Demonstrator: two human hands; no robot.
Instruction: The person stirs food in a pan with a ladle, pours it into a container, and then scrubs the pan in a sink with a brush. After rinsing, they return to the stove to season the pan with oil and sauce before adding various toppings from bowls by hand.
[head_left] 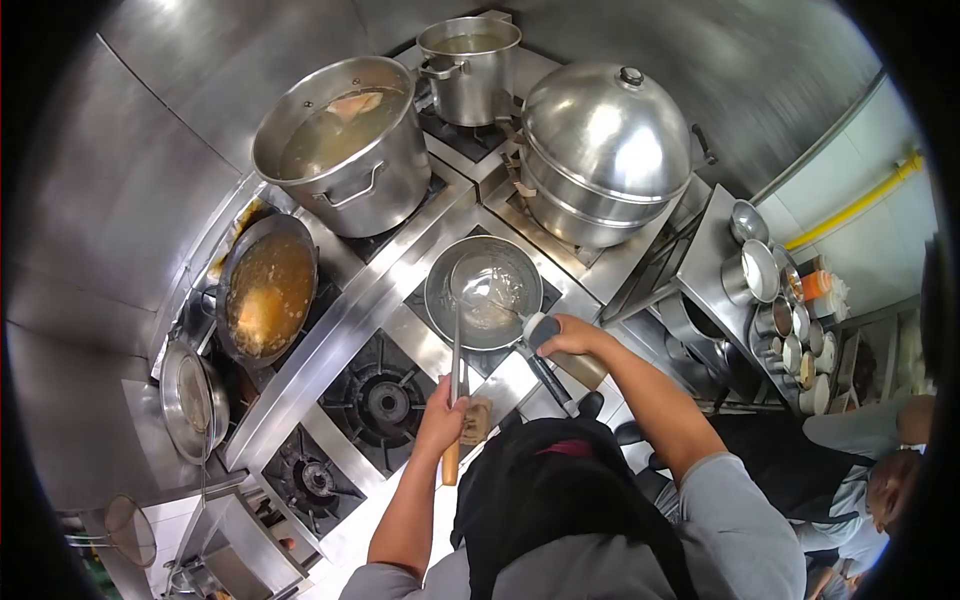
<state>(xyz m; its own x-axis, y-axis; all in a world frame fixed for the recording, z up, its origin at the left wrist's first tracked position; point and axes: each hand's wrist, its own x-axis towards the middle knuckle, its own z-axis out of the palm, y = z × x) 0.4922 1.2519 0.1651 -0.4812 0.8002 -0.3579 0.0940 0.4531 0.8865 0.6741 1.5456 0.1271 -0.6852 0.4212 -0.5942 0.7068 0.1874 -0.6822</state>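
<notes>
My left hand [442, 418] is closed round the wooden-ended handle of a long metal ladle [457, 350]. The ladle's round bowl lies inside a wok [437, 310], over a shiny, clear-looking wet layer. My right hand [574, 338] grips a tool with a grey-and-white handle [541, 330] at the wok's right rim. Thin wire-like lines reach from that tool into the wok, but its working end is too fine to make out. The wok's black handle [548, 382] points toward my body, below my right hand. The wok sits on a burner.
A large stockpot [385, 190], a smaller pot [480, 92] and a domed steamer [610, 140] stand behind. At left are a wok of bubbling brown liquid [268, 285] and strainers [190, 400]. Containers crowd the right shelf [705, 260]; a co-worker [840, 470] stands close by.
</notes>
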